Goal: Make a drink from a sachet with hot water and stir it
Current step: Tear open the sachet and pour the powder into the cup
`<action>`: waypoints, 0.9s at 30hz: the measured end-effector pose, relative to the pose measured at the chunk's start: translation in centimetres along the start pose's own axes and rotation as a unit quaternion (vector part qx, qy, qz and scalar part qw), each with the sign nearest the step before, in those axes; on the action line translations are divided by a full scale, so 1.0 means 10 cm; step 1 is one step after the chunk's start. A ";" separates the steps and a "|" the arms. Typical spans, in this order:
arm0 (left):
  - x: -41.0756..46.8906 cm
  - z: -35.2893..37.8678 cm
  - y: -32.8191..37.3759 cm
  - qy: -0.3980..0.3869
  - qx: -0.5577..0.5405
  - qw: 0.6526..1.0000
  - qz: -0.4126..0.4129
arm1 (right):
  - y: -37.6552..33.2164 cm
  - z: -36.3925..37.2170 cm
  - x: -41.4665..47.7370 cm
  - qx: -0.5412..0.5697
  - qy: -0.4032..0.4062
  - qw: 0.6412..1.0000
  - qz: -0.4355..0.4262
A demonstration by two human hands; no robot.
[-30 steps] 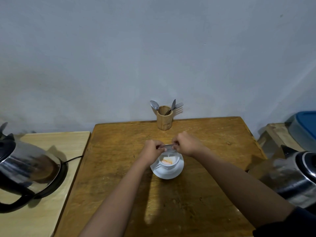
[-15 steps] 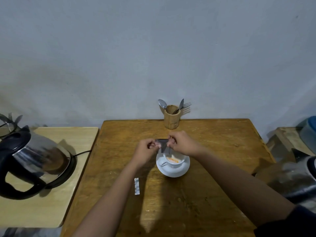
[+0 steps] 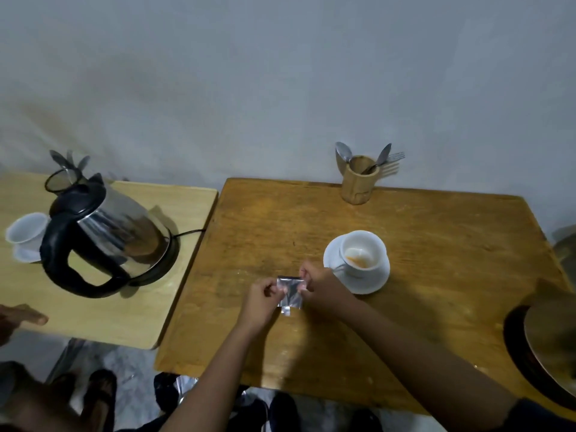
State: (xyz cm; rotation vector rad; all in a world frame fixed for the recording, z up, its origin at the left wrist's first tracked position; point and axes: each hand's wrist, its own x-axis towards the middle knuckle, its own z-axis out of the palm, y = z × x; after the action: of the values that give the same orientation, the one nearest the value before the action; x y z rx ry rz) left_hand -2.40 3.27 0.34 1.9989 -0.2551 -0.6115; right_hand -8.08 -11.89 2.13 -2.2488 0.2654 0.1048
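Nearest us, shoes and floor under the table edge are dark, hard to read. At far R a round dark-rimmed metal thing [image 3: 548,347] is cut off by the frame; we can't tell what it is. Our left hand [image 3: 263,299] & right hand [image 3: 321,286] each pinch a side of the silver sachet [image 3: 290,291], held just above the brown table [image 3: 436,244]; a small torn strip [image 3: 285,311] hangs at its lower edge, whether attached we can't tell. Just R of the hands: white cup [image 3: 363,254] on its saucer [image 3: 371,283], orange powder inside. On the L side table [image 3: 124,307]: steel kettle [image 3: 115,235] on its base, half hiding a second cup [image 3: 26,233]. Farther back, wooden holder [image 3: 358,180] w/ spoons & fork by the wall. Vs 0.5 s ago, the sachet has come off the cup, toward us and left.
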 end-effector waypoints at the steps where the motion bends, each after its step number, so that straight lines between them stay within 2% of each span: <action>1: -0.01 0.01 -0.04 0.005 0.007 1.000 -0.001 | 0.01 0.04 -0.01 0.000 -0.010 1.000 0.003; 12: -0.08 0.05 -0.18 0.047 0.052 0.997 -0.019 | 0.04 0.25 -0.05 -0.021 -0.018 0.999 0.041; 21: -0.13 0.09 -0.21 0.012 0.205 0.977 0.059 | 0.09 0.35 -0.08 -0.108 -0.037 0.993 0.034; 27: -0.17 0.10 -0.26 0.014 0.273 0.958 0.092 | 0.10 0.39 -0.12 -0.121 -0.033 0.992 0.009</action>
State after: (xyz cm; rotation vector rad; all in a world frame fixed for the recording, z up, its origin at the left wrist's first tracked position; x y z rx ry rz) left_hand -4.51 4.49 -1.76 2.4706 -0.6418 -0.4178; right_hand -9.38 -9.30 -0.91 -2.4777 0.2489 0.2315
